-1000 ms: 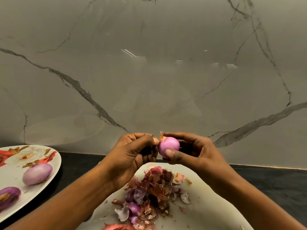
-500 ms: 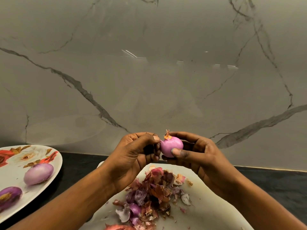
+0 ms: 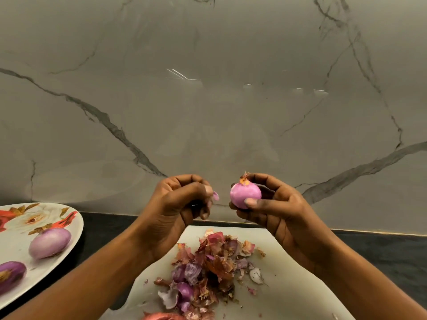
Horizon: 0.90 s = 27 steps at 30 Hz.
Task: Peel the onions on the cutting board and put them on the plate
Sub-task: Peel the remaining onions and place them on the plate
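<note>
right hand (image 3: pixel 277 211) gripping onion (image 3: pixel 245 195), left hand (image 3: pixel 178 204) pinching peel (image 3: pixel 215 195)

A grey marble wall (image 3: pixel 208 100), with dark veins crossing it and light streaks glinting on it, is rising behind a black bench (image 3: pixel 381 250) running along its foot.

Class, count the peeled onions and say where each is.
3. A pale onion and a darker purple onion lie on the plate; the right hand holds a third onion. Others may be off-frame.
</note>
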Motion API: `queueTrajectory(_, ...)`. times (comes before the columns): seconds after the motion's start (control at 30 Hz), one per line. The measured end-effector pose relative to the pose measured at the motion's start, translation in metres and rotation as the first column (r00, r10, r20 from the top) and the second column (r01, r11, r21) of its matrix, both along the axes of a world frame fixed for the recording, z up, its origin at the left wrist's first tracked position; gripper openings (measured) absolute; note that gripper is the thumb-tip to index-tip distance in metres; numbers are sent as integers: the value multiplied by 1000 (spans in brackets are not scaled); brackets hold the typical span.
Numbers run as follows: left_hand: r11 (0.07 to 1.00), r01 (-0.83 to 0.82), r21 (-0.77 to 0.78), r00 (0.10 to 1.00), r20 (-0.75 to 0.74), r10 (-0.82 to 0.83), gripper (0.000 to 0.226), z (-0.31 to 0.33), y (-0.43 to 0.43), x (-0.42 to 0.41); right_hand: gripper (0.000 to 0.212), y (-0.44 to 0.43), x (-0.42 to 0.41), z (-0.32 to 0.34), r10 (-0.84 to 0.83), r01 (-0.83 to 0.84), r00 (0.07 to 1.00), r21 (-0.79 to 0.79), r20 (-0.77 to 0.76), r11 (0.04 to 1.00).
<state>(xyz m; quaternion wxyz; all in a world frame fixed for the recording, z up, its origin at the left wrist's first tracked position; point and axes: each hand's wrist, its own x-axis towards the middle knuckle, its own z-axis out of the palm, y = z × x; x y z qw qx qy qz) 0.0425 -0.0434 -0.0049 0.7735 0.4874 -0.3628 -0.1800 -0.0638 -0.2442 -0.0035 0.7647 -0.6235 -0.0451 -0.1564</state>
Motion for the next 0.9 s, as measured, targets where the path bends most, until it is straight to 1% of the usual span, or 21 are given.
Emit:
queueTrajectory(0.07,995,-38,97,997,65,32,15,-3,-1,-3,52,1,0,-2,-25,23,1000,-120,-19,993)
queueTrajectory(0.13,987,-61,152,995,88,48,14,-4,-1,-4,54,2,-1,-3,-65,59,998,-204,-26,977)
queueTrajectory(0.3,982,-50,183,999,24,47,23,-5,-2,-4,53,2,-1,-3,-126,123,992,-272,6,954)
queueTrajectory(0.47,969,-127,211,992,41,121,27,-5,-4,-7,57,5,-1,-6,-131,129,991,-368,18,921)
queueTrajectory(0.57,959,-164,230,984,101,144,26,-6,-4,-9,57,6,-1,-7,-150,150,988,-443,36,884)
queueTrajectory(0.67,937,-274,218,954,184,237,28,-7,-5,-10,57,7,0,-9,-185,199,980,-503,78,841)
queueTrajectory(0.8,915,-334,227,929,243,279,20,-9,-6,-9,58,8,1,-13,-223,263,965,-565,141,782)
queueTrajectory(0.87,913,-320,254,935,239,261,13,-10,-6,-7,58,7,2,-13,-234,287,958,-566,166,773)
queueTrajectory(0.9,920,-294,261,947,212,242,11,-10,-6,-7,57,7,2,-12,-232,290,957,-564,174,773)
